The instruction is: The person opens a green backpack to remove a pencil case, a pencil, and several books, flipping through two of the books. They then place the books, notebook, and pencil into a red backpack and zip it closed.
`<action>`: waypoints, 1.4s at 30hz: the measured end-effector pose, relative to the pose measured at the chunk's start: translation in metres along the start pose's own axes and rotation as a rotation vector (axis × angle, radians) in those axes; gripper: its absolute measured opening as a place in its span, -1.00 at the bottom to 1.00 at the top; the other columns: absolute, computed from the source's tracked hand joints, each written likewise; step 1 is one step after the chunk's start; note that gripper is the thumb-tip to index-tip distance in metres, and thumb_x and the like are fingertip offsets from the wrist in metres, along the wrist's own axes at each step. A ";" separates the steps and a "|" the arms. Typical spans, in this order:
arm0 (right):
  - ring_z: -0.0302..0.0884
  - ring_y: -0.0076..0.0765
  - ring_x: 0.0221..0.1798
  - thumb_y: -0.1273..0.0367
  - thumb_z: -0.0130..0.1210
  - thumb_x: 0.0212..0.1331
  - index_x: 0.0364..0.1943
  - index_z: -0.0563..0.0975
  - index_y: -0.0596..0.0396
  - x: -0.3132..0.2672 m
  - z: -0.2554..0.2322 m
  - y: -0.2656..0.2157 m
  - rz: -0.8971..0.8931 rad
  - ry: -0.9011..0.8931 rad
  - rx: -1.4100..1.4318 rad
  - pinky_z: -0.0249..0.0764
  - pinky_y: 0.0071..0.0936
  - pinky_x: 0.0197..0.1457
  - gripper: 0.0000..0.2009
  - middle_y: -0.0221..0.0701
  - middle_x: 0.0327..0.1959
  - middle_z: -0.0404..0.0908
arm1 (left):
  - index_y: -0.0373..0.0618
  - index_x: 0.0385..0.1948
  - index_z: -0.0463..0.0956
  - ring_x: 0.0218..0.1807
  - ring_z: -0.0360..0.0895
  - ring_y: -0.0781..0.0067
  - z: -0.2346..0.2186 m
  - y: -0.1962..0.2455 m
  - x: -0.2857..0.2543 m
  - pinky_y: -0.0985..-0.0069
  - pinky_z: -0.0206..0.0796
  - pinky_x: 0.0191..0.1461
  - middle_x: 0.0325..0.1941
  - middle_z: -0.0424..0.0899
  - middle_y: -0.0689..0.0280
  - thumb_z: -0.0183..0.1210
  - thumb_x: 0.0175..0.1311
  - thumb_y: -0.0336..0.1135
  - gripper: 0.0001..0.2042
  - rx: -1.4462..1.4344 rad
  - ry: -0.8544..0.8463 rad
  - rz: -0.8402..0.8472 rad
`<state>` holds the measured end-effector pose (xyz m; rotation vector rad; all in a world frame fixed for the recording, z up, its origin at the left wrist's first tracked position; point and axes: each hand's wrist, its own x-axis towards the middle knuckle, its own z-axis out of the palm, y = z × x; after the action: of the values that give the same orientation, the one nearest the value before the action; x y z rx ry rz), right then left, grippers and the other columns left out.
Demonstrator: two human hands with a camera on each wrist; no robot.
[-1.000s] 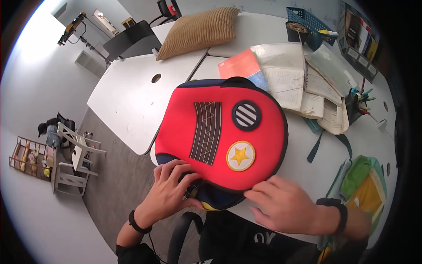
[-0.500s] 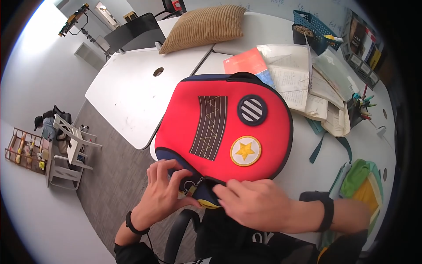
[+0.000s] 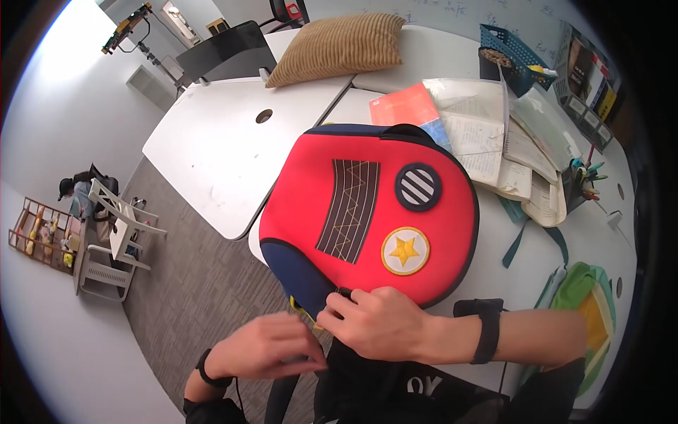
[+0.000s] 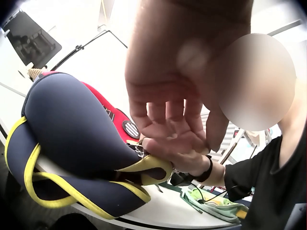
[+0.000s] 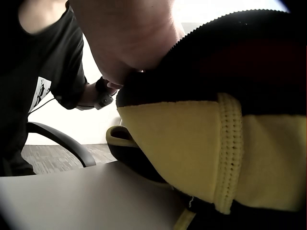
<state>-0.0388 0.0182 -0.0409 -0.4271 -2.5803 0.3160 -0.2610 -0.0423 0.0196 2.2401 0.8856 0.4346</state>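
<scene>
A red backpack [image 3: 304, 177] with navy sides, a road-like strip, a striped round patch and a yellow star patch lies on the white table. My right hand [image 3: 385, 325] is at its near corner, fingers curled and pinching the zipper pull at the seam. Metal links of the zipper pull [image 4: 140, 150] show beside the right fingertips in the left wrist view. My left hand [image 3: 268, 346] is just off the bag, fingers loosely bent with nothing in them. Yellow-edged straps [image 4: 31, 167] hang from the navy back. In the right wrist view, yellow trim [image 5: 168, 139] lies below the dark zipper edge.
Open books and papers [image 3: 473, 141] lie behind the bag, near a pen holder [image 3: 583, 177]. A corduroy cushion [image 3: 339, 49] and a blue basket [image 3: 515, 60] stand farther back. A green and yellow bag [image 3: 586, 304] is at right. A chair armrest [image 5: 62, 143] is close to the table.
My right hand has moved left along the backpack's near edge to the corner. The left hand has let go of that corner and drawn back toward me.
</scene>
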 end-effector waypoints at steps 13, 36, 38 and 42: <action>0.26 -0.58 -0.62 0.33 0.22 -0.03 -0.47 0.52 -0.08 -0.007 -0.038 0.003 -0.227 0.327 -0.124 0.13 -0.62 -0.59 -0.90 -0.56 -0.52 0.30 | 0.11 -0.01 0.60 -0.07 0.40 0.34 0.019 -0.038 0.016 0.31 0.17 0.02 -0.18 0.51 0.50 0.48 -0.18 -0.10 -0.44 0.741 0.480 -0.014; 0.55 -0.40 -0.61 0.17 0.22 0.22 -0.49 0.55 -0.01 -0.053 -0.057 -0.001 0.107 -0.050 0.051 0.46 -0.48 -0.56 -0.75 -0.50 -0.61 0.46 | 0.24 -0.03 0.63 0.16 0.35 0.21 -0.009 -0.043 0.013 0.25 0.24 0.17 0.08 0.48 0.41 0.47 -0.16 -0.16 -0.49 0.793 0.386 -0.049; 0.57 -0.39 -0.60 0.14 0.25 0.21 -0.42 0.61 0.00 -0.048 -0.041 -0.013 0.200 -0.032 0.080 0.46 -0.49 -0.54 -0.75 -0.50 -0.60 0.48 | 0.28 0.03 0.60 0.20 0.34 0.22 -0.004 -0.037 0.022 0.24 0.21 0.18 0.12 0.47 0.43 0.44 -0.13 -0.10 -0.47 0.794 0.286 -0.006; 0.62 -0.17 -0.59 0.01 0.21 0.24 -0.47 0.63 0.15 -0.030 -0.039 -0.022 0.501 -0.118 0.293 0.54 -0.29 -0.48 -0.57 -0.33 -0.62 0.61 | 0.16 -0.01 0.58 0.17 0.38 0.26 0.004 -0.040 0.030 0.25 0.17 0.19 0.04 0.52 0.41 0.37 0.01 -0.07 -0.56 0.745 0.205 -0.016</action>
<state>0.0010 -0.0070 -0.0142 -0.9647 -2.4479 0.9024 -0.2565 -0.0018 -0.0092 2.8884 1.3343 0.3669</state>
